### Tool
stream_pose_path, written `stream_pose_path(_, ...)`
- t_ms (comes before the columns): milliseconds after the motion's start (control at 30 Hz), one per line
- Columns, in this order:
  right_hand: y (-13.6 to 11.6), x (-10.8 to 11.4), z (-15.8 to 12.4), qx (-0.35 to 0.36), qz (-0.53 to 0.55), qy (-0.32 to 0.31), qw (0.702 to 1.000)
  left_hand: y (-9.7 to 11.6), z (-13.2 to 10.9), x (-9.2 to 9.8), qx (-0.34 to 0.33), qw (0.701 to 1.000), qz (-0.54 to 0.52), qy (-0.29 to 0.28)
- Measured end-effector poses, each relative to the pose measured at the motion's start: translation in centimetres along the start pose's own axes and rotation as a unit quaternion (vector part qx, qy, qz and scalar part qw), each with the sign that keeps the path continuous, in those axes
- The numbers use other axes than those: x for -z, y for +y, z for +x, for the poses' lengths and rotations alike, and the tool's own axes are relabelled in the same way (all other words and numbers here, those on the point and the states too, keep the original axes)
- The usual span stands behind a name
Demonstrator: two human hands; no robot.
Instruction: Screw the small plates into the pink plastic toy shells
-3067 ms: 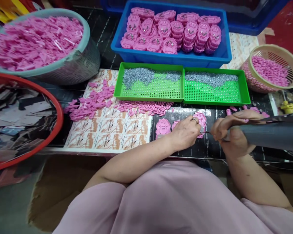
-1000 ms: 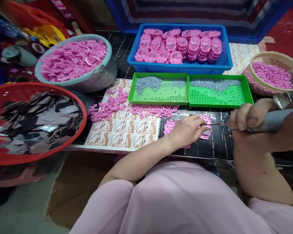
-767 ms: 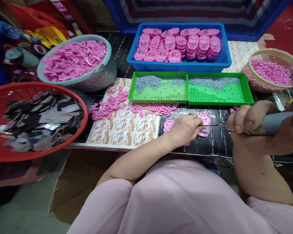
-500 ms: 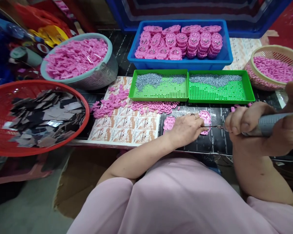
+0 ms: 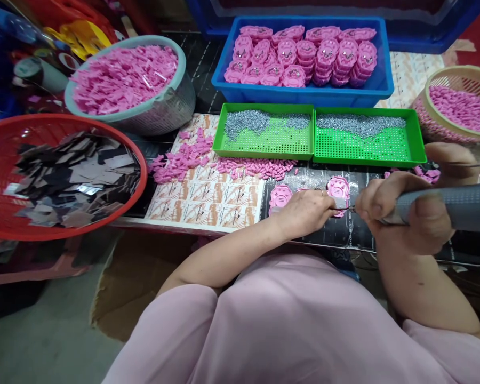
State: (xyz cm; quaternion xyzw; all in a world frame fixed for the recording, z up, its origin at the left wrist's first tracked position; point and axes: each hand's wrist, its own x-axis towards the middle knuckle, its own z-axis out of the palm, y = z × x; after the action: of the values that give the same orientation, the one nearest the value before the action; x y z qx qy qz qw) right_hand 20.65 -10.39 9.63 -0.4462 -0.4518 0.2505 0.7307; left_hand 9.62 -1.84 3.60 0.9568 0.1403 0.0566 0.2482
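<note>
My right hand (image 5: 416, 213) is wrapped around a grey electric screwdriver (image 5: 428, 207), held almost level. The thin bit points left and reaches a pink plastic part (image 5: 338, 186) lying on the black mat. My left hand (image 5: 309, 213) rests palm down beside that part, its fingertips pinched together at the part's edge near the bit tip. Whatever sits between those fingertips is too small to make out. A small greyish flat piece shows on the part by the fingers. Another pink plastic part (image 5: 280, 197) lies left of my left hand, and the hand partly covers a further pink piece.
Two green trays (image 5: 264, 152) (image 5: 370, 157) of small screws stand behind my hands. Beyond is a blue bin (image 5: 304, 96) of stacked pink parts. Baskets stand around: red (image 5: 142, 186) with dark plates, grey-blue (image 5: 184, 96) and cream (image 5: 428, 106) with pink pieces. Loose pink pieces (image 5: 256, 168) lie in front.
The screwdriver and my right hand have moved slightly left, closer to the pink part. My left hand stays pinched there. The whole view has shifted a little.
</note>
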Motion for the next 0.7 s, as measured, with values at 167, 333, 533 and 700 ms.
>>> stream_pose_path(167, 0.8, -0.2, 0.3, 0.034, 0.072, -0.011, 0.997, -0.6, -0.5, 0.2, -0.03, 0.999, 0.01, -0.026)
stream_pose_path(333, 2.2, 0.4, 0.4, 0.057, 0.023, 0.002, 0.998, -0.9, -1.0, 0.8, -0.034, 0.998, 0.056, 0.0)
stream_pose_path(533, 3.1, 1.6, 0.4, 0.083, -0.03, 0.037, 0.995, -1.5, -1.2, 0.9, -0.018, 0.999, 0.009, 0.039)
stream_pose_path(700, 3.4, 1.8, 0.3, 0.069, -0.024, 0.03, 0.997, -1.5, -1.2, 1.0, -0.024, 0.999, -0.029, 0.011)
